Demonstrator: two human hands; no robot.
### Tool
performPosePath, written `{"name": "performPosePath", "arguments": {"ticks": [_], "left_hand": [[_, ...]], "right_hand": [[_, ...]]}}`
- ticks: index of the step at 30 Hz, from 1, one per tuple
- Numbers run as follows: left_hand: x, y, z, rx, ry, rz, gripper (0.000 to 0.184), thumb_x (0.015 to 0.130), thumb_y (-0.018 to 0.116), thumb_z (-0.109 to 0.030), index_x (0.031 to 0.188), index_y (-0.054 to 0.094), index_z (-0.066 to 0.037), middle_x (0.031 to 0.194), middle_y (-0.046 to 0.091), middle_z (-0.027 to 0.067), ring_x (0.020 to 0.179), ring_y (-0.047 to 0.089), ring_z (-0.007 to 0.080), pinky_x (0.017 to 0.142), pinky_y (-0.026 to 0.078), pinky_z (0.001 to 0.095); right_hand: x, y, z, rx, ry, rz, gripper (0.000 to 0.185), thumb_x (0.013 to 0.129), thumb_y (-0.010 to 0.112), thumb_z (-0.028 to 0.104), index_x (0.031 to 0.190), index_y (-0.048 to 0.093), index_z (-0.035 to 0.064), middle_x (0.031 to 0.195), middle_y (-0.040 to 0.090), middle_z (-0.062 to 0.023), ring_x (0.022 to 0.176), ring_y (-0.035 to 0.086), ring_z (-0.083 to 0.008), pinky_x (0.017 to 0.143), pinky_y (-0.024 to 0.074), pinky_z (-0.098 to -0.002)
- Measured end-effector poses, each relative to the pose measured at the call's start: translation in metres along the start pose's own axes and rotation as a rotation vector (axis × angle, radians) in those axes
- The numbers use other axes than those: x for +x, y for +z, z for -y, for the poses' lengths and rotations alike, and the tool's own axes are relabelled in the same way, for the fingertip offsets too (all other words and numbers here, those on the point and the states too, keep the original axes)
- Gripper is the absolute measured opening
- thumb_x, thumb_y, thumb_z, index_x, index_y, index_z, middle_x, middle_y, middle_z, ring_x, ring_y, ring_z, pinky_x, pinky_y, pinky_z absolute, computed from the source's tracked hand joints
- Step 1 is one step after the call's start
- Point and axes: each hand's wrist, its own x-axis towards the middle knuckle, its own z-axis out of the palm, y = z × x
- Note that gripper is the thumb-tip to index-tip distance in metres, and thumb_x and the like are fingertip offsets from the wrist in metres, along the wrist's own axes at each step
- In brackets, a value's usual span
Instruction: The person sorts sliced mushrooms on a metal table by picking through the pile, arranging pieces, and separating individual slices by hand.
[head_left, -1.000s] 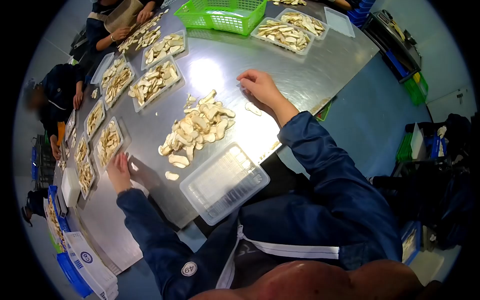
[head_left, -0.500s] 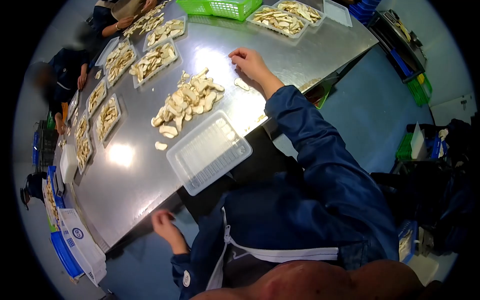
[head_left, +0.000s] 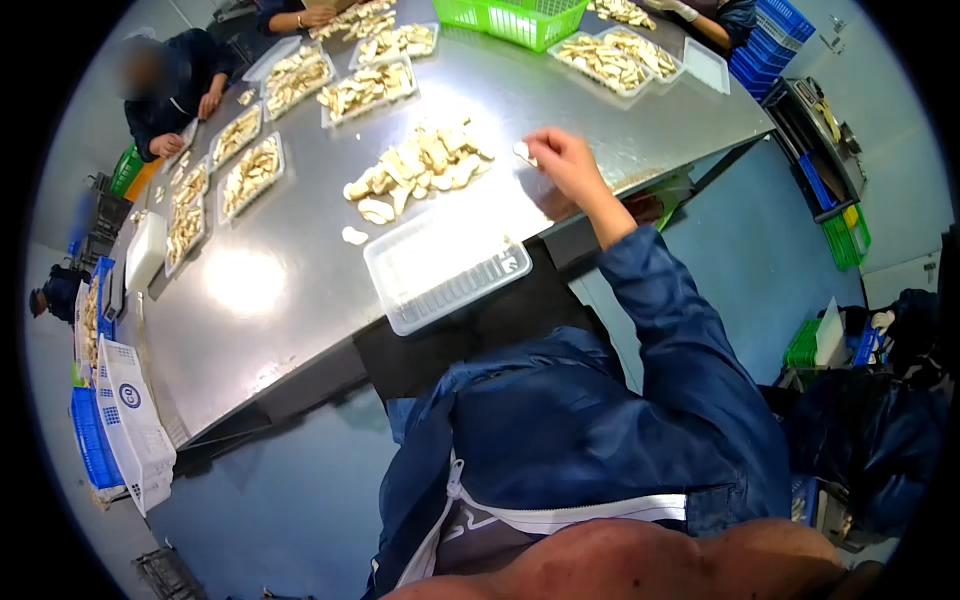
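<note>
My right hand (head_left: 568, 168) is closed in a pinch on a pale mushroom slice (head_left: 523, 152), just above the metal table (head_left: 310, 310) near its edge. To the left of that hand lies a loose pile of mushroom slices (head_left: 425, 165). One separate slice (head_left: 354, 236) sits apart, at the pile's near left. Between the pile and my body, a clear plastic tray (head_left: 440, 290) reaches over the table edge; glare hides part of its inside. My left hand is out of view.
Filled trays of slices (head_left: 250, 176) stand on the left, with more trays (head_left: 608, 62) at the far right. A green basket (head_left: 515, 18) is at the back. A co-worker (head_left: 175, 90) works at the far left; another person's gloved hand (head_left: 675, 8) shows at the top.
My right hand has picked up the lone slice that lay right of the pile. My left hand has dropped out of view. The camera view has shifted, bringing more of the far side in.
</note>
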Motion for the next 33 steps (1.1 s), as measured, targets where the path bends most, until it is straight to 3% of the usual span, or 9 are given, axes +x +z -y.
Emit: {"name": "performPosePath", "arguments": {"ticks": [3,5,7,8,9,12,15,23,33], "left_hand": [[-0.001,-0.012,0.002,0.073,0.042,0.122,0.017,0.091,0.06,-0.014,0.098,0.063,0.001,0.093,0.066,0.0169,0.081,0.061,0.0253,0.071,0.049,0.0333],[-0.006,-0.027,0.006,0.119,0.084,0.214,0.017,0.091,0.06,-0.014,0.098,0.064,0.001,0.093,0.066,0.0178,0.082,0.061,0.0265,0.071,0.049,0.034],[-0.016,-0.043,0.012,0.17,0.183,0.311,0.018,0.091,0.061,-0.014,0.098,0.064,0.001,0.094,0.066,0.0187,0.083,0.062,0.0276,0.072,0.049,0.0348],[-0.022,-0.051,0.016,0.188,0.248,0.349,0.018,0.09,0.061,-0.014,0.099,0.064,0.001,0.094,0.066,0.0191,0.083,0.062,0.0282,0.073,0.049,0.0351],[-0.03,-0.058,0.023,0.205,0.331,0.382,0.018,0.09,0.061,-0.015,0.099,0.064,0.001,0.095,0.066,0.0196,0.083,0.062,0.0288,0.073,0.049,0.0355],[-0.054,-0.068,0.043,0.229,0.643,0.432,0.019,0.09,0.062,-0.015,0.1,0.064,0.001,0.096,0.066,0.0209,0.084,0.062,0.0306,0.074,0.049,0.0366],[-0.073,-0.056,0.059,0.201,0.852,0.416,0.02,0.089,0.063,-0.015,0.1,0.064,0.002,0.097,0.065,0.0223,0.085,0.062,0.0323,0.075,0.049,0.0378],[-0.079,-0.014,0.04,0.167,0.534,0.524,0.02,0.09,0.063,-0.015,0.102,0.064,0.001,0.097,0.066,0.0203,0.085,0.062,0.0301,0.075,0.05,0.0367],[-0.092,0.005,0.032,0.135,0.419,0.53,0.021,0.09,0.062,-0.015,0.104,0.063,0.0,0.097,0.066,0.0179,0.086,0.062,0.0274,0.075,0.05,0.0353]], "right_hand": [[-0.053,-0.022,0.034,0.081,0.171,0.262,0.022,0.09,0.066,0.023,0.098,0.068,0.0024,0.078,0.061,0.0018,0.069,0.054,-0.0064,0.062,0.0451,-0.024],[-0.087,-0.043,0.041,-0.154,0.122,0.428,0.021,0.089,0.068,0.024,0.093,0.068,0.003,0.077,0.062,0.0024,0.07,0.053,-0.0058,0.063,0.0443,-0.0234],[-0.122,-0.057,0.056,-0.079,0.297,0.638,0.018,0.09,0.068,0.02,0.085,0.066,0.0024,0.074,0.062,0.0004,0.07,0.053,-0.0063,0.063,0.0443,-0.0247],[-0.137,-0.065,0.056,-0.168,0.241,0.762,0.019,0.091,0.066,0.021,0.084,0.065,0.0029,0.071,0.059,0.0018,0.065,0.051,-0.0064,0.058,0.0429,-0.0249],[-0.152,-0.076,0.047,-0.309,0.183,0.9,0.019,0.09,0.065,0.02,0.082,0.065,0.0021,0.071,0.063,-0.0011,0.066,0.055,-0.0088,0.06,0.046,-0.0275],[-0.195,-0.106,0.05,-0.336,0.506,1.165,0.018,0.08,0.073,0.021,0.083,0.069,0.0038,0.075,0.07,-0.0077,0.066,0.062,-0.0139,0.064,0.0498,-0.0298],[-0.24,-0.117,0.045,-0.545,0.462,1.554,0.02,0.078,0.074,0.021,0.086,0.071,0.0027,0.078,0.07,-0.0121,0.069,0.065,-0.0203,0.066,0.0503,-0.0347],[-0.248,-0.088,0.026,-0.608,0.578,1.686,0.02,0.078,0.073,0.02,0.088,0.071,0.0027,0.08,0.071,-0.012,0.07,0.065,-0.0205,0.067,0.0507,-0.0345],[-0.242,-0.078,0.023,-0.614,0.621,1.688,0.021,0.079,0.073,0.02,0.09,0.071,0.0028,0.084,0.071,-0.0118,0.072,0.066,-0.0206,0.069,0.0513,-0.0342]]}}
